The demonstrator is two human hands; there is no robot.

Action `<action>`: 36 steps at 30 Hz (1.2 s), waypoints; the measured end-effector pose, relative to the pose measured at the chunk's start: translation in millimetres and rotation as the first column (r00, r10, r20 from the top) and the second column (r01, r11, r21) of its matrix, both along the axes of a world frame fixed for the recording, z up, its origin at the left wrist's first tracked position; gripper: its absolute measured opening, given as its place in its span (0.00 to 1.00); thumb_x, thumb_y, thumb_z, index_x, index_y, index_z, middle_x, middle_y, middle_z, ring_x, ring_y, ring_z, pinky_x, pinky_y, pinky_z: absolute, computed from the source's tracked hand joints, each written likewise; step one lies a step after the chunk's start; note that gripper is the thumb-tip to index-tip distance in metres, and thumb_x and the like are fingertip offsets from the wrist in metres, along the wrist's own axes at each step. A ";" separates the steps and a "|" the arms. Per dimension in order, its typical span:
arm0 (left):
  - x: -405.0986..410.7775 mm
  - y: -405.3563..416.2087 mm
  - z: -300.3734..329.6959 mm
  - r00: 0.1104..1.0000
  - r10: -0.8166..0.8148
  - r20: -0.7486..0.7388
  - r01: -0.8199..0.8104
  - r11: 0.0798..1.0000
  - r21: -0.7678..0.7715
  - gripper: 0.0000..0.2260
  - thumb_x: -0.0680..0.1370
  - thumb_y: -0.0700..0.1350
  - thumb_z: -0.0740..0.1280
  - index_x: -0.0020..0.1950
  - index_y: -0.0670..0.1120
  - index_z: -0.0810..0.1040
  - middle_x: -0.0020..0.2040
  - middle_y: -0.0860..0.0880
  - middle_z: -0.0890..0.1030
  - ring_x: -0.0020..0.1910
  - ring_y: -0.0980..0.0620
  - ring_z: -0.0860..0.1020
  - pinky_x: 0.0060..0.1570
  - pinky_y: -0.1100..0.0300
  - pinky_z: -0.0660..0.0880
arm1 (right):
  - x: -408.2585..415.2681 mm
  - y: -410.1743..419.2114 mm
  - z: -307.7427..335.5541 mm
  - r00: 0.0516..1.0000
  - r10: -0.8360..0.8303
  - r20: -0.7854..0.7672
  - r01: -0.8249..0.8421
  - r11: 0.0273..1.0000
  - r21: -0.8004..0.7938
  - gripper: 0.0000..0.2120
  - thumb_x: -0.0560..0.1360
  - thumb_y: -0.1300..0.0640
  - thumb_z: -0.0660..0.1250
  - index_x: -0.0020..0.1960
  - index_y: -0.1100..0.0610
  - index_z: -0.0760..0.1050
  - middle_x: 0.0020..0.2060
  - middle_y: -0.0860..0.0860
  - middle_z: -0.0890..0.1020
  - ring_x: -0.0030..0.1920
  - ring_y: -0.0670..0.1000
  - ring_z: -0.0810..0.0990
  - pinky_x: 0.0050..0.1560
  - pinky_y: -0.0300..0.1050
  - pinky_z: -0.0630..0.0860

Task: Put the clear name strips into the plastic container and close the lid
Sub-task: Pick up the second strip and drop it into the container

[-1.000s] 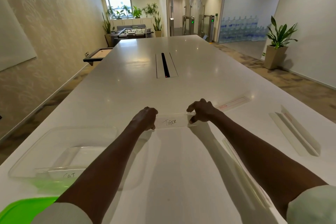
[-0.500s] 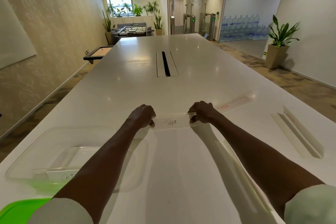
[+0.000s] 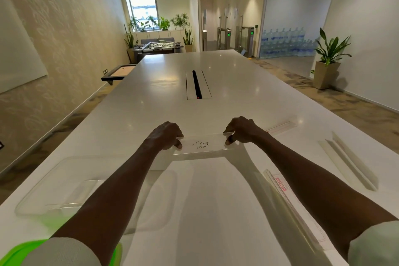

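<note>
The left forearm hides part of the clear plastic container (image 3: 43,181), and the green lid (image 3: 13,252) is cut off at the frame's corner. On the long white tabletop (image 3: 216,211), the left hand (image 3: 165,136) and right hand (image 3: 243,129) each pinch one end of the "TIGER" name strip (image 3: 201,144), just beyond the container.

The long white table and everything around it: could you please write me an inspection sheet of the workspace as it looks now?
Surface: white table, glossy, with a slot mid-length.
Job's things: TIGER strip held at both ends; clear container open at left with strips inside; green lid off, near corner; three more name strips lie right.
Clutter: nothing seen.
Grippers: left hand and right hand pinch the strip.
Cables: nothing seen.
Surroundings: potted plant, stacked water bottles, foosball table.
</note>
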State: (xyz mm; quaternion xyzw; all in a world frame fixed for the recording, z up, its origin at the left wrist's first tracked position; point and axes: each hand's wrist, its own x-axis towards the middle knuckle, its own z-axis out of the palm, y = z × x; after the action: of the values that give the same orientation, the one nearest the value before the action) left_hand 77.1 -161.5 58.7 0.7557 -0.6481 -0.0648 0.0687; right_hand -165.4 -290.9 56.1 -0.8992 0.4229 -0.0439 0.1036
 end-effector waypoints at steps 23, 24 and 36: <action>76.8 127.2 98.8 0.993 0.067 0.095 -0.055 0.991 -0.125 0.19 0.70 0.44 0.76 0.60 0.46 0.81 0.59 0.47 0.82 0.58 0.48 0.75 0.63 0.51 0.72 | 58.2 120.5 94.5 0.958 0.239 0.158 -0.219 0.966 -0.134 0.21 0.68 0.51 0.77 0.59 0.59 0.82 0.54 0.55 0.85 0.54 0.54 0.81 0.48 0.42 0.73; 83.3 135.8 100.5 0.994 0.083 0.075 -0.073 0.989 -0.126 0.19 0.69 0.44 0.76 0.60 0.46 0.81 0.59 0.47 0.81 0.58 0.47 0.75 0.64 0.50 0.72 | 65.2 127.7 95.3 0.955 0.253 0.153 -0.233 0.962 -0.140 0.21 0.69 0.51 0.76 0.59 0.59 0.82 0.54 0.55 0.85 0.53 0.54 0.81 0.49 0.43 0.75; 157.3 222.2 94.9 0.976 0.215 -0.041 -0.217 0.975 -0.055 0.19 0.69 0.39 0.76 0.59 0.43 0.82 0.59 0.44 0.82 0.57 0.48 0.77 0.59 0.58 0.69 | 157.9 203.1 80.4 0.926 0.362 0.105 -0.341 0.923 -0.177 0.22 0.67 0.47 0.77 0.57 0.58 0.83 0.51 0.54 0.85 0.49 0.54 0.81 0.50 0.49 0.80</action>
State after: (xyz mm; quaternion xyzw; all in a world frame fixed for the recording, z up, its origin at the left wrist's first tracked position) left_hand 234.4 60.6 153.6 0.8180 -0.5626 -0.0510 0.1088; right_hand -7.4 -87.8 136.4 -0.9606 0.2419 -0.1184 0.0679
